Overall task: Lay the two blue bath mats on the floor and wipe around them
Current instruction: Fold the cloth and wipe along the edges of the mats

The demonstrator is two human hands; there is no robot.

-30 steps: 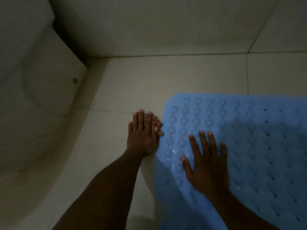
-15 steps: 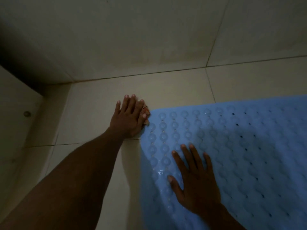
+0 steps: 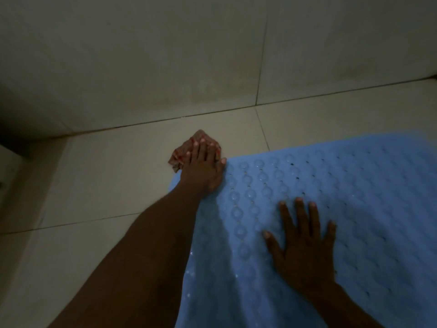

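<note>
Palm down and nearest to me, my right hand (image 3: pixel 305 247) lies on the blue bath mat (image 3: pixel 369 200), fingers spread and straight, gripping nothing and only pressing the mat to the floor (image 3: pixel 94 185). The mat lies flat under it with its rows of round bumps and small holes showing. It runs out of view to my right and toward me, so I cannot tell its long axis, and no second mat is in sight. Farther out, at the mat's far left corner, my left hand (image 3: pixel 203 166) presses a small reddish patterned cloth (image 3: pixel 176 159) flat on the tile. Those fingers are straight too, laid over the cloth rather than curled round it, while the heel of the hand overlaps the mat's corner. The cloth sits just beside that corner, on bare floor. From there the mat's far edge runs off to my right, and a strip of bare tile lies between it and the foot of the wall (image 3: pixel 142 67) beyond. That strip is, I judge, what the wiping has to follow next. It lies to the right of my left fingers, parallel to the wall, and the left hand is the one at it. The right hand is well back on the mat, placed to pin it.
</note>
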